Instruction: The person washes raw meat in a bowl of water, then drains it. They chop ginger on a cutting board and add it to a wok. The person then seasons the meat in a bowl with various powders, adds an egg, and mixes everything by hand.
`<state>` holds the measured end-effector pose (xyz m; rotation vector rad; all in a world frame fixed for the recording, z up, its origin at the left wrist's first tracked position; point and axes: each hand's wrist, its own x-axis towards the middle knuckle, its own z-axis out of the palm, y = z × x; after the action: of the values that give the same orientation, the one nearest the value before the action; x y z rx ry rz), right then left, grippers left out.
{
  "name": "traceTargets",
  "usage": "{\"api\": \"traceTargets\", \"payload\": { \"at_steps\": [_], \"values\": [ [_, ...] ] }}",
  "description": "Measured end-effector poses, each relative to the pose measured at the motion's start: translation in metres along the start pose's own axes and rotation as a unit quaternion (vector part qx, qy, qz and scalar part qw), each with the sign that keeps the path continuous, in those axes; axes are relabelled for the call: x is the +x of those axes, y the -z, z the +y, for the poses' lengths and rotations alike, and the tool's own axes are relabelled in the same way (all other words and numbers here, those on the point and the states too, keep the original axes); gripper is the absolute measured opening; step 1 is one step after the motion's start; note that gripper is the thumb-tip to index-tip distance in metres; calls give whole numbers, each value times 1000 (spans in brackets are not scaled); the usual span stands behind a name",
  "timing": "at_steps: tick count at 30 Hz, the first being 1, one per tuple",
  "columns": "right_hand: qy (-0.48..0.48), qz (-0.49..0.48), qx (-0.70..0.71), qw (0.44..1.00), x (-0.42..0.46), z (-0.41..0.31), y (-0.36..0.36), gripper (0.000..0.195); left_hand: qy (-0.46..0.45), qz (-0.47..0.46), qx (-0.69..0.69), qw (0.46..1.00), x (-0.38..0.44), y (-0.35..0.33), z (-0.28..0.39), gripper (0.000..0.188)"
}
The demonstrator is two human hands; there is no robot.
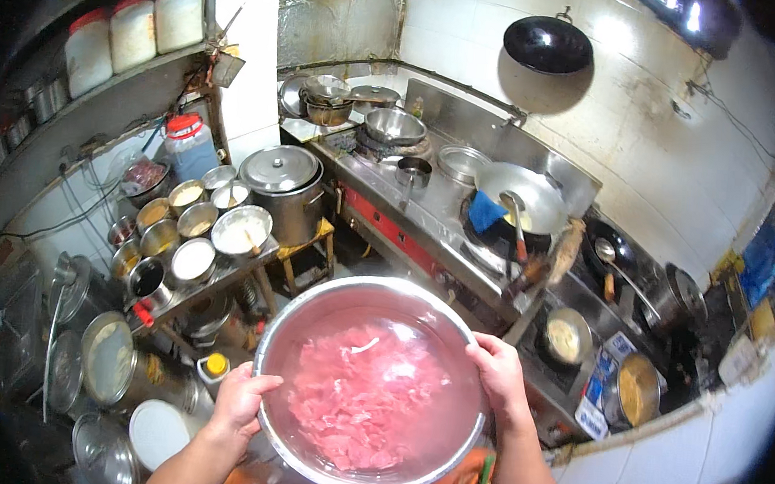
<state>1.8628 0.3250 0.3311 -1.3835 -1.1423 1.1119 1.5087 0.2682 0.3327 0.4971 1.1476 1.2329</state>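
Note:
A large stainless steel bowl is held up in front of me, seen from above. Sliced raw meat lies in it under pinkish liquid, with a small white strip on top. My left hand grips the bowl's left side, its thumb over the rim. On the right side my right hand holds the rim in the same way, thumb on top and fingers around the outside. The fingers beneath the bowl are partly hidden.
Ahead stands a steel stove counter with a wok and a ladle. To the left, a low table carries several seasoning bowls beside a lidded stockpot. A tiled ledge runs along the right; lidded tubs stand low at left.

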Motion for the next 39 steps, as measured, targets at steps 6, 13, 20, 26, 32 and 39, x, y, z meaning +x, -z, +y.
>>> {"api": "traceTargets", "payload": {
  "at_steps": [6,13,20,26,32,39],
  "values": [
    [-1,-39,-97,994,221,15,-37,35,-24,48,-36,998,195,-33,40,26],
    [-3,-93,-194,977,471,6,-99,50,-21,180,-28,983,396,-88,93,32],
    [-1,-150,-238,960,675,22,-161,50,-77,202,-75,973,582,-93,88,26],
    [-17,-121,-272,955,796,77,-198,46,-52,167,-14,984,712,-83,112,34],
    [-206,-66,-360,908,742,127,-149,60,8,198,2,980,798,-74,128,39],
    [-436,-135,-220,862,736,97,-132,76,41,78,-51,995,824,-80,144,43]
  ]
}}
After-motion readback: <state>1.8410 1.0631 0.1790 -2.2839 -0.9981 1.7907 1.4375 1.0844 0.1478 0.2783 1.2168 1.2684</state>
